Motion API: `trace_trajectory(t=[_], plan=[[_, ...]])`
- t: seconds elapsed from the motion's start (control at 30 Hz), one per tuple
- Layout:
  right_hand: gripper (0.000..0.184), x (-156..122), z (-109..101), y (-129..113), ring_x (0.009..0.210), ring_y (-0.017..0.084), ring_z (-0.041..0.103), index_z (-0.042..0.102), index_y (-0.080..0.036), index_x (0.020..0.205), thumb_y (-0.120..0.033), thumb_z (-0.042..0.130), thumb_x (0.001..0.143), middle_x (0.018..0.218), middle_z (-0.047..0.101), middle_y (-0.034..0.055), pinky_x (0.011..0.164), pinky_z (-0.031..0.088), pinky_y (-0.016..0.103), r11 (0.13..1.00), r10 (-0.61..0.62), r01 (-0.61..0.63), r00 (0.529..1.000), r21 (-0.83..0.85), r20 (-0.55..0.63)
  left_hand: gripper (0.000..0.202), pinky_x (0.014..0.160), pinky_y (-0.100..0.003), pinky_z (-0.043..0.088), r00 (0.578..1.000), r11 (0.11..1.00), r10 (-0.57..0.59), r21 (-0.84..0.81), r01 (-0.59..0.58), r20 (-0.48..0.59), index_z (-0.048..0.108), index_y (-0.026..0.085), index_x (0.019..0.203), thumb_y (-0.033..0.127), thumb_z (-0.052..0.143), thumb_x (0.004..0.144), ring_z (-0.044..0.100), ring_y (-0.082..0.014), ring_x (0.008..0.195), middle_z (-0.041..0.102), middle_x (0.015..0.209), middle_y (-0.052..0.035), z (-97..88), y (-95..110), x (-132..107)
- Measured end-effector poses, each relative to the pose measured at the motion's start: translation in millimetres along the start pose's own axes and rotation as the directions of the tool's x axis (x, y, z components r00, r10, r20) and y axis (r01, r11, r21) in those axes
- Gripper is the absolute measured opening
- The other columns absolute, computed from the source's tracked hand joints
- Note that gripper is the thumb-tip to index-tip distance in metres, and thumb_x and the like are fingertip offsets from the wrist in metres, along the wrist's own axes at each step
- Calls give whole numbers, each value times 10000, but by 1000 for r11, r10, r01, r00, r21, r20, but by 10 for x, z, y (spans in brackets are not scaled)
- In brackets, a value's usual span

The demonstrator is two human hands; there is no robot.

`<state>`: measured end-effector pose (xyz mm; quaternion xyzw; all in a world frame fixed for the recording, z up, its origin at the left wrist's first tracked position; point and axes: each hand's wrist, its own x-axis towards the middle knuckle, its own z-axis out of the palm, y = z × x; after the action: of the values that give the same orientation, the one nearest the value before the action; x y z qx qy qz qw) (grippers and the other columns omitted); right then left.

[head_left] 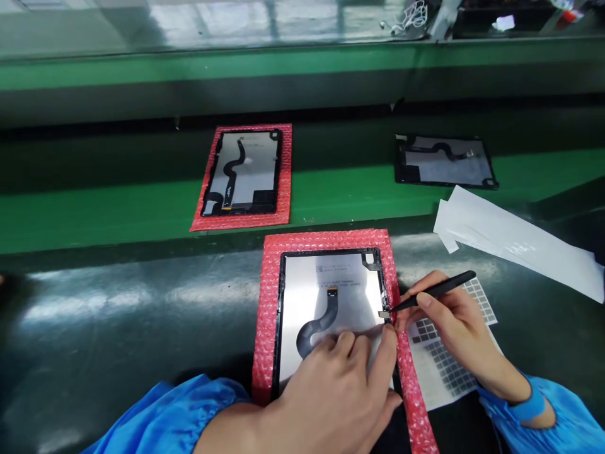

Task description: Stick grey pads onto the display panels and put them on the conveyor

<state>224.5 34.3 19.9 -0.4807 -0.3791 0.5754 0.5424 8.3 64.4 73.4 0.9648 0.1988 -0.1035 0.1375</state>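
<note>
A tablet screen panel (352, 315) lies back side up, with a silver back, a black frame and a dark curved flex cable (326, 318). Under it is a sheet of red bubble wrap (326, 241). My left hand (333, 391) rests across the panel's lower part, holding nothing; its index fingertip touches the right frame edge and its thumb is apart. In my right hand (451, 321) is a pair of black tweezers (437, 291), pinched between thumb and fingers. Their tip meets a small grey tab (384, 314) on the right frame edge.
Beside my right hand lie sheets of small dark square stickers (449, 369). White backing strips (520, 243) are behind them. Farther back, a second panel (253, 170) lies on red bubble wrap, and a third panel (444, 161) lies on the green surface. White cables (411, 16) sit on the shelf.
</note>
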Motion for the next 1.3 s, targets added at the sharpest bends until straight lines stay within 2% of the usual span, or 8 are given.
trace_trajectory(t=[0.47, 0.63, 0.8, 0.93, 1.13, 1.23, 1.3], plan=[[139, 25, 2, -21, 696, 145, 813, 736, -231, 1003, -369, 734, 1024, 792, 832, 29, 681, 663, 194, 999, 31, -31, 999, -21, -20, 631, 671, -443, 659, 992, 1000, -5, -1, 5, -130, 470, -7, 1454, 421, 579, 1002, 722, -321, 824, 744, 1016, -197, 96, -18, -19], [142, 9, -9, -27, 691, 161, 817, 730, -218, 1001, -357, 734, 1024, 790, 832, 42, 676, 674, 217, 999, 41, -41, 999, -31, -26, 686, 655, -418, 654, 992, 1000, -14, 23, 17, -123, 473, -32, 1469, 441, 594, 987, 718, -306, 787, 748, 976, -188, 61, -25, -5], [131, 11, 7, -31, 674, 164, 814, 722, -215, 994, -340, 723, 1031, 789, 833, 50, 665, 672, 224, 998, 52, -53, 998, -21, -21, 691, 691, -416, 657, 994, 999, -4, 42, 9, -111, 463, -55, 1491, 439, 537, 1013, 734, -315, 849, 755, 1068, -226, 37, -7, -2], [108, 26, -6, -9, 696, 174, 822, 715, -227, 1027, -334, 708, 1041, 805, 837, 47, 668, 678, 240, 998, 59, -59, 998, 21, -14, 697, 684, -402, 653, 993, 999, -5, 38, 9, -119, 455, -61, 1494, 440, 533, 1015, 738, -311, 860, 757, 1066, -226, 35, -3, -17], [125, -92, -199, -139, 656, 194, 806, 736, -234, 1024, -359, 728, 1023, 779, 824, 39, 638, 687, 287, 999, -43, 42, 996, -18, -80, 748, 657, -376, 643, 983, 999, -12, 28, 18, -183, 461, -71, 1474, 427, 633, 943, 722, -270, 769, 757, 964, -157, 28, -46, 2], [131, -284, -347, -179, 577, 181, 773, 735, -229, 1006, -359, 754, 1003, 734, 805, 29, 563, 660, 262, 993, -72, 63, 994, -101, -81, 769, 602, -367, 619, 971, 998, -44, 25, 51, -236, 453, -83, 1470, 407, 649, 912, 708, -257, 716, 749, 908, -127, 30, -52, 14], [142, -463, -431, -142, 561, 177, 765, 735, -217, 998, -359, 745, 1009, 717, 791, 34, 548, 646, 247, 985, -43, 33, 998, -172, -55, 744, 573, -366, 600, 963, 998, -46, 35, 57, -267, 457, -83, 1464, 388, 629, 915, 695, -247, 670, 746, 867, -108, 33, -49, 19]])
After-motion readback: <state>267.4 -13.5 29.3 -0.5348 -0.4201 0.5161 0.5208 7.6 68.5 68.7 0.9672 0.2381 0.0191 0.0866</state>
